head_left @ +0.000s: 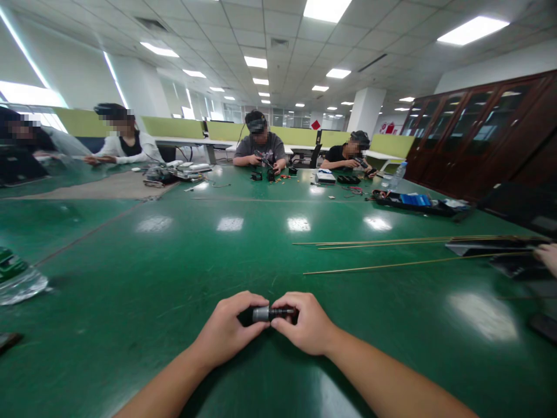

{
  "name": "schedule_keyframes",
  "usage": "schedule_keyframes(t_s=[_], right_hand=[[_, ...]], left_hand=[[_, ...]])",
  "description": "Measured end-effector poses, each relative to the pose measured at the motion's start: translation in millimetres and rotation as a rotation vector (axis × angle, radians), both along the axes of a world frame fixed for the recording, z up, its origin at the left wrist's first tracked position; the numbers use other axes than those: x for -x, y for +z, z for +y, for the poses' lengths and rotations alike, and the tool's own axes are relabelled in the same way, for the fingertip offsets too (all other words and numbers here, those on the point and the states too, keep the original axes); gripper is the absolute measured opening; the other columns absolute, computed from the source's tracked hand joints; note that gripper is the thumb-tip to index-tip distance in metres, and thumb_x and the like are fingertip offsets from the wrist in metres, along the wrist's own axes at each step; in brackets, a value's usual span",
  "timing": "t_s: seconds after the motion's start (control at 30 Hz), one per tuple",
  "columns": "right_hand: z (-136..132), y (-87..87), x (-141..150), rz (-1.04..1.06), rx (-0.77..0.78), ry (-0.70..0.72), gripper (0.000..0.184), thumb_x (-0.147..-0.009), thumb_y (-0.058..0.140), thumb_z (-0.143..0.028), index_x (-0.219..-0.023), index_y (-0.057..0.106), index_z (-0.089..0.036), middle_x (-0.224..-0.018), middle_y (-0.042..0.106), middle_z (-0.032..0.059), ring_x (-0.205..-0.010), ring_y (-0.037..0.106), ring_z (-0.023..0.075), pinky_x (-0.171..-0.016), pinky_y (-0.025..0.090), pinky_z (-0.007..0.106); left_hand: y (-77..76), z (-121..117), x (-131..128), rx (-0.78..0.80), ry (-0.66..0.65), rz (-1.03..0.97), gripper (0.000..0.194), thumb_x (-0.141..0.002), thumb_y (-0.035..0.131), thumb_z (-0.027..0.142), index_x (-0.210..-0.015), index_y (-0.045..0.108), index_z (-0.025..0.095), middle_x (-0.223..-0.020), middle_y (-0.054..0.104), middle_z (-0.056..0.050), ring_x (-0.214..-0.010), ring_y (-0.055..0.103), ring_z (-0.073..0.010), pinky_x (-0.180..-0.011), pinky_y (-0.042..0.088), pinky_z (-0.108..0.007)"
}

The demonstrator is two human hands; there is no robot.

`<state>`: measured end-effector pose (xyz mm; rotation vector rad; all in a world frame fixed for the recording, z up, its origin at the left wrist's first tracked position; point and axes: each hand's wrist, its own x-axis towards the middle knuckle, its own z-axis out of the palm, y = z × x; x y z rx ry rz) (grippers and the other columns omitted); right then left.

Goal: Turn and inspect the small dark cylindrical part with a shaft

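A short black-and-grey cylinder [262, 314], similar in shape to a small flashlight, lies sideways between my two hands close over the green tabletop. My left hand [227, 326] is closed around its grey end, thumb below and fingers above. The darker, ridged end is gripped by my right hand [307, 323], whose fingertips almost meet those of the left near the middle. My fingers and palms hide both ends of the cylinder.
Thin rods [374, 266] lie to the right, near another person's hand [547, 255]. A water bottle [20, 281] is at far left. Across the table [243, 249], several people handle small items; a black tray [391, 201] holds blue things. Electronic parts [174, 173] are piled back left.
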<state>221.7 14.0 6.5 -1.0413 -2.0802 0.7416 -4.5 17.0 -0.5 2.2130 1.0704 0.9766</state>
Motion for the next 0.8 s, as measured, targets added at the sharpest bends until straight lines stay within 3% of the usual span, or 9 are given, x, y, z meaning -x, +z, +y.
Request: schedule_keyframes(t_s=[0.33,0.8], right_hand=[[-0.4,3.9,-0.7,0.057,0.026,-0.018,0.013,-0.081,0.071,-0.019,-0.093,0.075,-0.020,-0.082,0.072,0.0015,-0.073,0.064,0.0166,-0.069,0.045,0.026],[-0.5,1.7,-1.6,0.080,0.037,-0.023,0.012,-0.081,0.071,-0.018,-0.092,0.075,-0.021,-0.081,0.072,0.0006,-0.073,0.064,0.0157,-0.068,0.045,0.025]], left_hand=[[5.1,-4.2,-3.9,-0.038,0.007,-0.025,0.023,-0.085,0.072,0.029,-0.107,0.068,0.026,-0.102,0.071,-0.004,-0.093,0.067,-0.0190,-0.083,0.053,-0.031],[0.8,-1.2,-2.5,-0.067,-0.013,-0.038,0.026,-0.084,0.073,0.027,-0.109,0.068,0.026,-0.104,0.071,-0.003,-0.095,0.067,-0.0176,-0.085,0.052,-0.030]])
